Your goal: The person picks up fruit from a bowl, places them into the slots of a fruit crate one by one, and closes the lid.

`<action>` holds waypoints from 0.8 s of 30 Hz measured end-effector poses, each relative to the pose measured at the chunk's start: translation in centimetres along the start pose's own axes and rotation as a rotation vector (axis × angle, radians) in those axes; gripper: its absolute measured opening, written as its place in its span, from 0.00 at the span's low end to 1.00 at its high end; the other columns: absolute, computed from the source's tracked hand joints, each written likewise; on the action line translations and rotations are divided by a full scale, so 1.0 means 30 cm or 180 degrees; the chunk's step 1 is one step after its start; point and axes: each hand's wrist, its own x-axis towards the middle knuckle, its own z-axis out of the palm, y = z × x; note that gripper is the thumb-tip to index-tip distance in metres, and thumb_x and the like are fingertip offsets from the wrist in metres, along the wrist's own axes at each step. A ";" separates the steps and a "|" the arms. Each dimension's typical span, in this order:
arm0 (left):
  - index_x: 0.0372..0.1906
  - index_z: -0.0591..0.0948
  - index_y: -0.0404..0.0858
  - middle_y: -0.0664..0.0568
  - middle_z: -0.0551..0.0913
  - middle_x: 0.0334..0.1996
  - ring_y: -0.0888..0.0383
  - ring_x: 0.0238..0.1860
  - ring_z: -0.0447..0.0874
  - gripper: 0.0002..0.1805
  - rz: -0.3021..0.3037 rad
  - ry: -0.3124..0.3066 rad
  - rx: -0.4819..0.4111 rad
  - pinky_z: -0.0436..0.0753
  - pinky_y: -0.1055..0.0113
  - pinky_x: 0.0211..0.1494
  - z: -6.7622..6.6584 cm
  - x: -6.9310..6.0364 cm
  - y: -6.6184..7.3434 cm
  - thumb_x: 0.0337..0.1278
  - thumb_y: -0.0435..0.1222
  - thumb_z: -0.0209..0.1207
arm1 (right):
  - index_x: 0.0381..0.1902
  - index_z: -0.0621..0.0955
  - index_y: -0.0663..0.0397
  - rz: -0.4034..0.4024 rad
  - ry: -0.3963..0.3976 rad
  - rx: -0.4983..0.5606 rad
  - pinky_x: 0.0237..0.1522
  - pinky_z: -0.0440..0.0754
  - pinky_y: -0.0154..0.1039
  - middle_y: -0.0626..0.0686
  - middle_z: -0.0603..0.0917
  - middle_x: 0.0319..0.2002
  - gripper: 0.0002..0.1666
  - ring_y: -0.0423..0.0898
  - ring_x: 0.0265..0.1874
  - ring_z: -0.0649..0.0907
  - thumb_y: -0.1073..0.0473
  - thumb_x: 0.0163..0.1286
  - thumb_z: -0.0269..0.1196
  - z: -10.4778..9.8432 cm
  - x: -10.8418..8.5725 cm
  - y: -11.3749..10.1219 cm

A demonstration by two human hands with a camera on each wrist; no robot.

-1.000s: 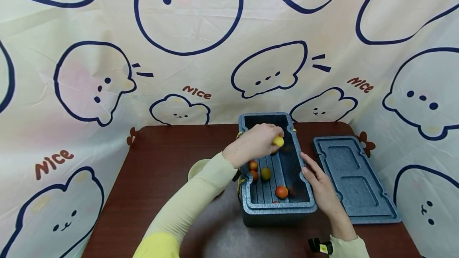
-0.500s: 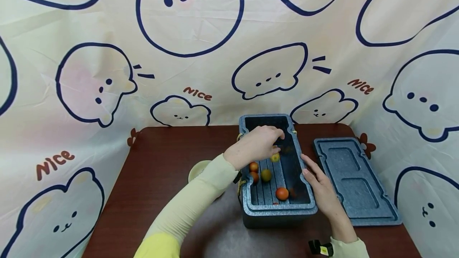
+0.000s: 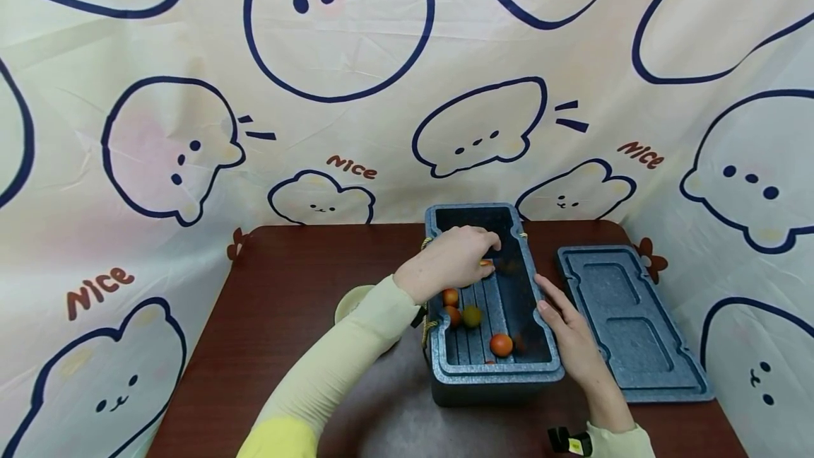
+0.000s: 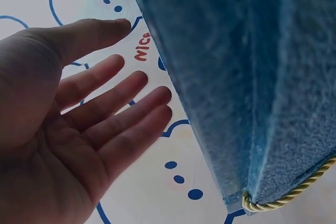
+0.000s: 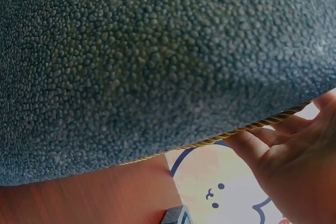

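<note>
Clock positions are read in the head view from the box's centre, with 12 o'clock away from the wearer. The box stands on the table, its lid beside it at 3 o'clock. Inside it, an orange ball lies at 6 o'clock, an olive ball at 7 to 8 o'clock, and two reddish balls, an upper one and a lower one, at 8 to 9 o'clock by the wall.

Handling, by judgement: the balls look small, light and smooth, and should roll readily on the ribbed floor. Pinch one across its widest part, with light pressure. The beaded box appears to be foam: light, fairly stiff, easily dented. Hold it by its thick rim or opposite outer walls.

Hands: the left hand is inside the box, its fingers apart and relaxed; the left wrist view shows nothing in its grasp. The right hand rests with extended fingers against the outer wall at 3 to 4 o'clock, holding nothing visible.

Change: one second ago the left hand pinched a yellow ball; half a second ago that ball showed below the thumb. It is no longer visible there, and an orange patch shows between thumb and fingers; whether this is a separate ball cannot be told
</note>
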 end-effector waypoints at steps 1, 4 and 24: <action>0.60 0.81 0.40 0.49 0.84 0.56 0.61 0.39 0.82 0.20 -0.0021 -0.0027 0.0014 0.83 0.70 0.51 0.001 -0.002 -0.001 0.67 0.43 0.64 | 0.80 0.58 0.40 0.0001 0.0001 0.0001 0.52 0.71 0.23 0.55 0.57 0.78 0.30 0.53 0.69 0.64 0.48 0.84 0.44 0.000 0.000 0.000; 0.60 0.82 0.40 0.49 0.85 0.55 0.61 0.39 0.82 0.20 -0.0069 -0.0098 0.0042 0.83 0.70 0.50 0.002 -0.009 -0.005 0.68 0.43 0.63 | 0.80 0.58 0.41 -0.0003 -0.0001 0.0011 0.52 0.70 0.22 0.55 0.57 0.78 0.30 0.55 0.71 0.64 0.48 0.84 0.44 0.001 -0.001 0.001; 0.59 0.82 0.40 0.49 0.85 0.55 0.54 0.49 0.84 0.19 -0.0524 0.0834 -0.0554 0.82 0.58 0.56 -0.061 -0.211 -0.188 0.68 0.43 0.63 | 0.80 0.60 0.39 -0.0030 0.0067 -0.0019 0.55 0.66 0.21 0.53 0.58 0.78 0.29 0.41 0.67 0.64 0.49 0.84 0.44 0.001 -0.003 0.003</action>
